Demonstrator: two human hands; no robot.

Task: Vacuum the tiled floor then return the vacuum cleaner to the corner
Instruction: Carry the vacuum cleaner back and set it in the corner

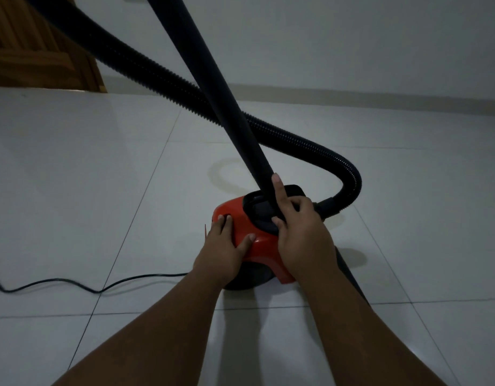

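Observation:
A small red and black vacuum cleaner [264, 240] sits on the white tiled floor [101, 190]. My left hand [226, 243] lies flat on its red top, fingertips on a dark button. My right hand [299, 232] grips the black handle on the body, index finger stretched up along the rigid black tube [212, 87]. That tube slants up to the top of the view. A ribbed black hose [310, 146] loops from the right end of the body and runs up to the left.
A thin black power cord [73, 282] trails across the tiles to the left edge. A wooden door [31, 43] stands at the back left. A pale wall with a low skirting [380, 93] runs along the back.

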